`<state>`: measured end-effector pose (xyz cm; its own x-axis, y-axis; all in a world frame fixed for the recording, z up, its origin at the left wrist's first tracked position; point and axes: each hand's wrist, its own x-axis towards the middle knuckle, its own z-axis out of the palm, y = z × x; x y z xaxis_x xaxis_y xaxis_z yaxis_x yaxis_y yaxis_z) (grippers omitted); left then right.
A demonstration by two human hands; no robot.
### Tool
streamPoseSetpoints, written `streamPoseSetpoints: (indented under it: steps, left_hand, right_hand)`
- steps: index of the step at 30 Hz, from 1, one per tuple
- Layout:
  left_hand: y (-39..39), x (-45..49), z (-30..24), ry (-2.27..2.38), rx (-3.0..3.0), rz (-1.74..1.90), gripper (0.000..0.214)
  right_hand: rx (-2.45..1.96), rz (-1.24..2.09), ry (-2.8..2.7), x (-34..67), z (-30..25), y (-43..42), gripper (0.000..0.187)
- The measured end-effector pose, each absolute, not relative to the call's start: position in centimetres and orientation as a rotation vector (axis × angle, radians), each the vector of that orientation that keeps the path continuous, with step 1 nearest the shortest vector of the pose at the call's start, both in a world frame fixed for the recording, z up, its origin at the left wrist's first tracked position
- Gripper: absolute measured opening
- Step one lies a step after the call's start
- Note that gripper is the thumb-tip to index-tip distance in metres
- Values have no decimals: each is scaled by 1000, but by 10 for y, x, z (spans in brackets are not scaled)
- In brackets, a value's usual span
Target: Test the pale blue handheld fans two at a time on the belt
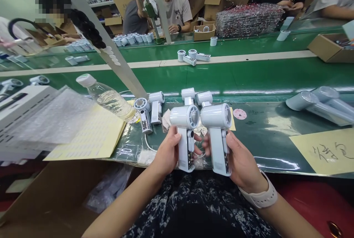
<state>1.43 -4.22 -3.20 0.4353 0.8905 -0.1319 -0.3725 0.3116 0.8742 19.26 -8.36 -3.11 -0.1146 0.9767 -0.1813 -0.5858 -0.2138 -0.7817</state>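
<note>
The fingers of the left hand (166, 153) are closed around the handle of a pale blue-white plastic handheld fan (184, 116), and the fingers of the right hand (243, 164) are clamped in the same way on the handle of a second fan of the same kind (216, 115). Both fans stand upright in the lower middle of the frame, with their round heads up and close together. Each handle has a dark open slot with small parts inside. The fans look light and stiff, but I think the smooth plastic can slip a little, so the handle seems the best place to take hold, away from the slot and the round head, which may be more fragile. Just beyond the hands, more white fans (156, 107) stand on a dark green conveyor belt (249, 76). To the left, a clear plastic water bottle with a white cap (109, 97) lies on a yellow paper sheet (91, 138). To the right are pale blue cylindrical parts (318, 104) and a yellow note with handwriting (323, 152). A brown cardboard box (47, 201) sits at the lower left, and co-workers (177, 11) work across the belt at the top.
</note>
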Motion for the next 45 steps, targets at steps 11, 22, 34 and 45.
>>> streamPoseSetpoints:
  steps: [11, 22, 34, 45]
  left_hand:
    - [-52, 6, -13, 624, 963, 856, 44]
    - [-49, 15, -14, 669, 733, 767, 54]
    - [-49, 19, -12, 279, 427, 684, 50]
    - [-45, 18, -16, 523, 663, 816, 25]
  right_hand:
    - [-859, 1627, -619, 198, -26, -85, 33]
    - [-769, 1832, -447, 197, -20, -85, 28]
    - [-849, 1694, -521, 189, -7, -93, 33]
    - [-829, 1551, -414, 194, -15, -88, 25]
